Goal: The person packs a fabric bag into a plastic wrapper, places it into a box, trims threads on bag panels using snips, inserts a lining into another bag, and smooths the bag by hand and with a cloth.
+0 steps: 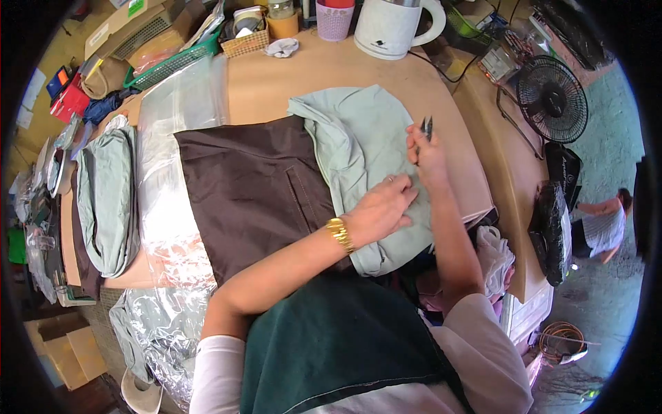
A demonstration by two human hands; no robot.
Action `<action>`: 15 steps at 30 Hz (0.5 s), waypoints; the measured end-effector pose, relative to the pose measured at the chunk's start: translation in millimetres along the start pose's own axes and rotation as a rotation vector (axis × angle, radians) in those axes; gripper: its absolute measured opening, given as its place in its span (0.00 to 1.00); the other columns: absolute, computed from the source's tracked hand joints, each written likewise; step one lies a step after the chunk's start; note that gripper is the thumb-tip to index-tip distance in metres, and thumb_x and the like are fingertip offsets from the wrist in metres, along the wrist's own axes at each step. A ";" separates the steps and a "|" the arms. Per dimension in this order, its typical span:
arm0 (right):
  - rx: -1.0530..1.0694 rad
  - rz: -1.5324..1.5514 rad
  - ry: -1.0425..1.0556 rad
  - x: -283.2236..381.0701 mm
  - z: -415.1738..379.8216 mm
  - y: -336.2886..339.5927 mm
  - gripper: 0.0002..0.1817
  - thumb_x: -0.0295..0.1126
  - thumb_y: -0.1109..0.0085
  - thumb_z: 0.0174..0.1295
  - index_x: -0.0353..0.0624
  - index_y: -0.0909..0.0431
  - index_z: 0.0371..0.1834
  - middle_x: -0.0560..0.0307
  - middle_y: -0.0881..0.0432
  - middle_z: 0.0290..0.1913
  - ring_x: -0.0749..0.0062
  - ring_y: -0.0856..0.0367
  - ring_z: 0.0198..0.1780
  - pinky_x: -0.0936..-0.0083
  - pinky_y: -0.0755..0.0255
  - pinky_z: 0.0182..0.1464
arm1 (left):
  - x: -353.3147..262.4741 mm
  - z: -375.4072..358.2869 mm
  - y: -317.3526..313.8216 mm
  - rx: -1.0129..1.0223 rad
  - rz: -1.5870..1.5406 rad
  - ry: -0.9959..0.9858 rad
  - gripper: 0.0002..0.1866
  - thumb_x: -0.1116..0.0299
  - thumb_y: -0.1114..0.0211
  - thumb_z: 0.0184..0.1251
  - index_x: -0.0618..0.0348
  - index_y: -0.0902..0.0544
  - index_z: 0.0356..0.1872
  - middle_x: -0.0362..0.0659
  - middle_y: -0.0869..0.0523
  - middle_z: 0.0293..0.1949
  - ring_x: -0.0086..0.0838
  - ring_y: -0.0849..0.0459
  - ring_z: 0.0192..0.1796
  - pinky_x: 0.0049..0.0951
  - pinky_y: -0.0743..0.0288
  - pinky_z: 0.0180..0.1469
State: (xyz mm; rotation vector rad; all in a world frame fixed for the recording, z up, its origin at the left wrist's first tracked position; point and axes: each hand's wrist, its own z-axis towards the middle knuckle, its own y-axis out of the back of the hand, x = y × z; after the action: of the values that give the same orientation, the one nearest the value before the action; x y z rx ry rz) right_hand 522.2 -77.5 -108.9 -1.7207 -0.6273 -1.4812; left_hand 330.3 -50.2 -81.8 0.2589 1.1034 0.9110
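Note:
Across the tabletop lies a dark brown garment piece (241,186) with a stitched slit, joined to light green fabric (365,131) on its right. My left hand (383,207) rests on the green fabric with its fingers spread, palm down, a gold watch on the wrist. Above the right edge of that fabric, my right hand (427,153) is closed around a small dark pointed tool (427,129), which looks like thread snips, its tips pointing up.
Clear plastic sheets (169,159) and folded green fabric (107,200) lie at the left. A white kettle (387,27), baskets (245,43) and a pink cup (334,21) line the back. At the right are a black fan (552,99) and, farther off, another person (601,224).

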 end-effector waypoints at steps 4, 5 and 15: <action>-0.001 -0.264 0.089 -6.4 -6.1 -7.9 0.10 0.34 0.50 0.75 0.39 0.24 0.42 0.64 0.27 0.24 0.86 0.36 0.17 0.85 0.43 0.19 | 24.3 -3.2 -22.0 0.061 0.060 0.089 0.09 0.69 0.29 0.55 0.60 0.18 0.34 0.47 0.21 0.38 0.43 0.19 0.41 0.39 0.23 0.43; 0.023 -0.357 0.116 -5.7 -7.7 -9.1 0.10 0.34 0.50 0.75 0.39 0.25 0.43 0.65 0.27 0.24 0.88 0.37 0.18 0.85 0.44 0.19 | 28.9 -8.8 -15.2 0.033 0.054 0.132 0.08 0.69 0.29 0.56 0.59 0.19 0.31 0.47 0.21 0.35 0.43 0.18 0.37 0.40 0.23 0.41; 0.086 -0.435 0.110 -5.9 -8.2 -10.3 0.09 0.32 0.51 0.74 0.39 0.23 0.40 0.61 0.25 0.22 0.82 0.30 0.19 0.79 0.36 0.22 | -11.1 -330.1 295.8 -0.322 1.559 0.969 0.25 0.57 0.30 0.64 0.47 0.22 0.62 0.51 0.26 0.67 0.46 0.27 0.66 0.45 0.27 0.59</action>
State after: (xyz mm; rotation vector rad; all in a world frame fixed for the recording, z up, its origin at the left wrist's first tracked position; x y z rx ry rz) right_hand 508.1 -77.4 -112.0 -1.4835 -1.0378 -1.7998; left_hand -101.4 46.2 -50.9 0.4217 1.5213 2.7816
